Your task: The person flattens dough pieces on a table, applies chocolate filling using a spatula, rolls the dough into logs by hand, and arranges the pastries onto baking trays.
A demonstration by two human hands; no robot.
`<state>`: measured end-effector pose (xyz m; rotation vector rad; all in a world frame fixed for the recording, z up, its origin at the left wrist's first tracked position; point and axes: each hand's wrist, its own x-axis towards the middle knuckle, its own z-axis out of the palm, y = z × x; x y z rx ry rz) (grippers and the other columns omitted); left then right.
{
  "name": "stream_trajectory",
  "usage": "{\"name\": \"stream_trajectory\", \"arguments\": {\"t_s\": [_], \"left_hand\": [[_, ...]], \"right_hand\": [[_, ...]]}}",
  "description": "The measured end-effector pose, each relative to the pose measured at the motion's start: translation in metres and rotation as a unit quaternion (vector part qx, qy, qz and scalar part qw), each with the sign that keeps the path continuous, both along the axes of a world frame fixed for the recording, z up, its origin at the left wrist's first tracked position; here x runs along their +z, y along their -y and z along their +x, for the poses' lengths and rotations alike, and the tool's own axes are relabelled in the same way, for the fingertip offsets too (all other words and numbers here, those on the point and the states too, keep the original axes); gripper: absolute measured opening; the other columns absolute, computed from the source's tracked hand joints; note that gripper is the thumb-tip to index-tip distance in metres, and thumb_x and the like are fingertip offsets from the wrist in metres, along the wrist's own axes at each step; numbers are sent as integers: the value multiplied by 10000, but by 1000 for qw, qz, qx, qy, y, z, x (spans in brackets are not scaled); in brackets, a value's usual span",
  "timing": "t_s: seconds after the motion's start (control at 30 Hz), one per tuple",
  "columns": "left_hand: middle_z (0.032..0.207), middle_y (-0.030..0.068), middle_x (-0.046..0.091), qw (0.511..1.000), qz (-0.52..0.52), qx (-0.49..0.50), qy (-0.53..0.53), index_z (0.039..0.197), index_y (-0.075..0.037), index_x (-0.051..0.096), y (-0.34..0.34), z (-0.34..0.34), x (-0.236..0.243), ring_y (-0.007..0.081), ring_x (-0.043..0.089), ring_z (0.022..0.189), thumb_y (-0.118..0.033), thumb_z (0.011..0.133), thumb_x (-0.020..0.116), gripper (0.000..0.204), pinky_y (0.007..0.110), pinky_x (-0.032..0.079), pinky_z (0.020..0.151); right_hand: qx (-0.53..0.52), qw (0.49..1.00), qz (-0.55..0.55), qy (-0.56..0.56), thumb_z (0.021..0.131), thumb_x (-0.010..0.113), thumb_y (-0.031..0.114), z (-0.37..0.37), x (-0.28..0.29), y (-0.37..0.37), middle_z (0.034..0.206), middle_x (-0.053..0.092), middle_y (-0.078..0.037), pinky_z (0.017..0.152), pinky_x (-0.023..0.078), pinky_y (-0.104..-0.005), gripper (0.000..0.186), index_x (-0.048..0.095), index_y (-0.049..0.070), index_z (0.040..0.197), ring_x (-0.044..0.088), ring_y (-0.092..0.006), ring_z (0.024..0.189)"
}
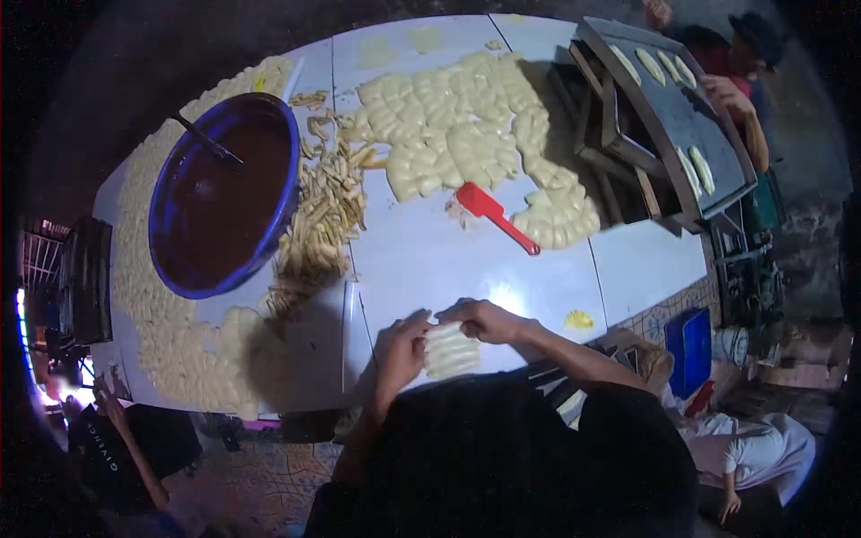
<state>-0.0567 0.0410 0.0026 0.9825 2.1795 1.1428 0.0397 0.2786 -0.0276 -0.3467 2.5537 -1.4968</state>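
Observation:
Near the table's front edge, my left hand (405, 350) grips the left end of a small block of pale, ribbed dough (451, 352), several strips side by side. My right hand (480, 321) holds the same dough at its far right corner, fingers curled over it; both thumbs are hard to make out. Beyond my hands lies a red spatula (489, 212), beside pale, lumpy dough pieces (457, 117) spread in sheets. Left of my hands are sliced yellowish sticks (318, 215) in a heap and more dough (242, 345).
A blue tub of brown liquid (220, 206) stands on the white tiled table (646, 269). At right, stacked trays (668, 117) hold dough strips, and a blue crate (689, 350) sits below. Co-workers are at the upper right (735, 99), lower left (134, 448) and lower right (753, 457).

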Motion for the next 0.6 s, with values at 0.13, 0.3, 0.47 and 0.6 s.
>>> {"name": "stream_trajectory", "arguments": {"t_s": [0.13,0.3,0.47,0.6], "left_hand": [[1317,215,645,994,-10,52,-100,1333,18,605,10,30,-2,391,604,1196,27,883,582,450,455,463,1064],[1332,223,630,996,32,41,-73,1321,5,617,10,28,-14,406,597,1169,-4,866,604,456,465,466,1040],[1282,236,613,978,32,134,-155,1315,33,609,23,22,2,408,594,1164,68,884,561,435,472,467,1034],[1191,231,650,978,43,176,-105,1252,38,646,31,10,-7,389,615,1121,43,894,582,364,450,498,985]], "right_hand": [[-144,988,-7,51,815,573,-57,23,35,23,1390,580,-231,1024,492,-417,640,525,27,1448,568,-382,1243],[-135,990,44,4,813,614,-31,38,30,17,1298,619,-240,985,501,-419,577,565,20,1386,610,-389,1161],[-193,975,112,-21,769,640,-8,3,57,-83,1121,686,-256,915,530,-457,427,673,-11,1196,669,-411,1029],[-154,955,247,-54,809,639,100,-48,82,-156,910,687,-198,801,540,-451,260,699,19,1049,677,-384,888]]}}
